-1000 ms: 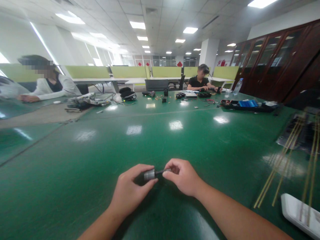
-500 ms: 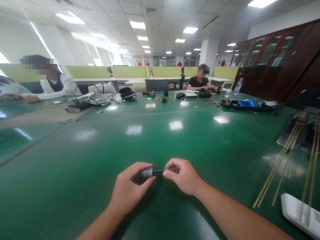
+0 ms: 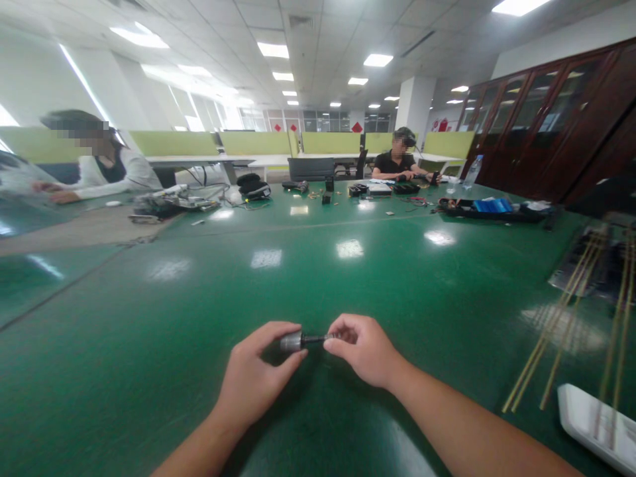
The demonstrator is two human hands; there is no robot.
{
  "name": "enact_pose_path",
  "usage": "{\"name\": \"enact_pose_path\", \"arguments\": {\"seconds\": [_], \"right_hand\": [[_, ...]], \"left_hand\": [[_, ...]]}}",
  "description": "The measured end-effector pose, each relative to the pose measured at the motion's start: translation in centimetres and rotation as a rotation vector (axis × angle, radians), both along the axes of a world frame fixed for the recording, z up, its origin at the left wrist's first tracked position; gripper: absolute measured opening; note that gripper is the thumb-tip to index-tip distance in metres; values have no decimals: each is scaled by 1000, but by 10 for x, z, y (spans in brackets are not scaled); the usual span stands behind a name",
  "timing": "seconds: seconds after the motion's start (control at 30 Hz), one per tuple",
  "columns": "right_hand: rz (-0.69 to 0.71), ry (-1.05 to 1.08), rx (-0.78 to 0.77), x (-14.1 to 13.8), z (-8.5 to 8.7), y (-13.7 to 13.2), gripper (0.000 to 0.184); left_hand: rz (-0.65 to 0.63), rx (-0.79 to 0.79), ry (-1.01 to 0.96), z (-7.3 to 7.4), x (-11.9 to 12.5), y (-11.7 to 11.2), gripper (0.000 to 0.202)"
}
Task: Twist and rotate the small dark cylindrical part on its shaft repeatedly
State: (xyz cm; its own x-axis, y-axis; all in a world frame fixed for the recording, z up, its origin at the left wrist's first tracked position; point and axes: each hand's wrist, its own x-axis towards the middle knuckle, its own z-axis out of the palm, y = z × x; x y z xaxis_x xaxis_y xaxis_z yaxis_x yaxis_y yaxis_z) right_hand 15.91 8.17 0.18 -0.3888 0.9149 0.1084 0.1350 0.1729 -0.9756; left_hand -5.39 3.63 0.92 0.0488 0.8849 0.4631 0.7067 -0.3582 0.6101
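Observation:
Low in the middle of the view, just above the green table (image 3: 308,265), both hands share one small part. My left hand (image 3: 256,381) pinches a short grey metal cylinder (image 3: 291,342) between thumb and fingers. A thin dark shaft (image 3: 315,340) runs from it to the right. My right hand (image 3: 362,351) is closed on the far end of that shaft with thumb and fingertips.
Several thin brass rods (image 3: 561,331) lie slanted at the right, over a white tray (image 3: 593,424) and a dark case (image 3: 586,265). Tools and parts (image 3: 377,191) litter the far side. One person (image 3: 400,162) sits opposite, another person (image 3: 94,169) at the left.
The cylinder and my left fingertips have crept slightly left and up; my right hand barely moved. The person at the left shifted their hands.

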Motion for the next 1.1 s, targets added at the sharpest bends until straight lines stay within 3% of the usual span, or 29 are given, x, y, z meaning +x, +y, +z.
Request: {"name": "enact_pose_path", "arguments": {"seconds": [0.8,0.97,1.1], "right_hand": [[-4,64,-62,0,-5,3,13],[-19,233,-139,1,-3,7,17],[-74,394,-236,1,-3,11,34]], "left_hand": [[49,-23,-52,6,-3,0,25],[117,-146,-131,6,-5,2,35],[194,-223,-172,6,-7,5,42]]}}
